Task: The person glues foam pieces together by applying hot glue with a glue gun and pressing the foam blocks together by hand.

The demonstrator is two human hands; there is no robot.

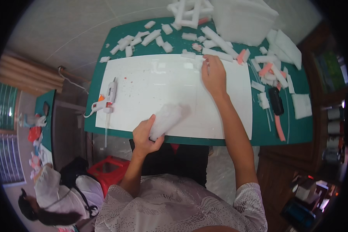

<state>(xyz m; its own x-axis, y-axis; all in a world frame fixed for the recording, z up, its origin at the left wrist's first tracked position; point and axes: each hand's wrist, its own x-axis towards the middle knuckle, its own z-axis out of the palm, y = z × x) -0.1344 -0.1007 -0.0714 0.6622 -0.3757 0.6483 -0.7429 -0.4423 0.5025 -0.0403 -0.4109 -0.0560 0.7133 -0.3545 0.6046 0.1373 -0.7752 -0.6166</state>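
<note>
In front of you lies a green rectangular tabletop [98,79], bearing a smooth white rectangular board [154,83]. A bulky white foam block [243,23] stands at the far edge. Near the board's close edge, a chunky white foam piece [167,120] is gripped between your left hand's [144,135] thumb and fingers. Your right hand [214,75] is at the board's far edge, fingers curled; you cannot tell whether they pinch anything. A white-and-orange glue gun [111,92] lies left; small white foam scraps [152,37] litter the far side.
</note>
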